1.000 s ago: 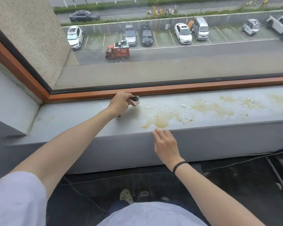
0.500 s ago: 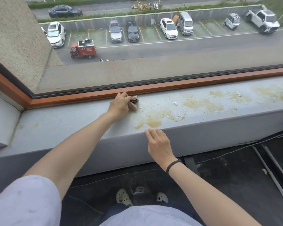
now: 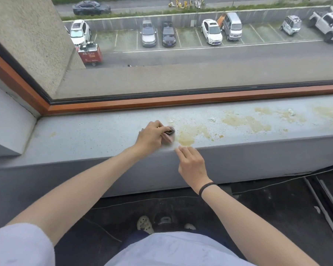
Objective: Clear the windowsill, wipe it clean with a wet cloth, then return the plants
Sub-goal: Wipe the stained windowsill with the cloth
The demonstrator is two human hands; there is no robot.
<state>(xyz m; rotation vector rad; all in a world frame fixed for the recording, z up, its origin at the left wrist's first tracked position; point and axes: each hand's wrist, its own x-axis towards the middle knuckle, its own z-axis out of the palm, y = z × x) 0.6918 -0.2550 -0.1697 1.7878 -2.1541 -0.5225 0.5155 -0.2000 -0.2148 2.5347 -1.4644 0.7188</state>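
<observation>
The grey windowsill (image 3: 85, 139) runs across the view, with no plants on it. Yellow-brown stains (image 3: 188, 134) and small white crumbs spread over its middle and right part. My left hand (image 3: 152, 136) grips a small wadded cloth (image 3: 169, 132), pinkish with a dark patterned part, and holds it down on the sill just left of the nearest stain. My right hand (image 3: 190, 164) rests with straight fingers on the sill's front edge, below that stain.
An orange-brown window frame (image 3: 181, 101) borders the back of the sill, with glass above it. The left wall (image 3: 8, 116) closes the sill's left end. Dark floor, cables and rails (image 3: 323, 200) lie below on the right, by my feet.
My left hand has drawn the cloth from the back of the sill, by the frame, toward its middle. The right hand has stayed on the front edge.
</observation>
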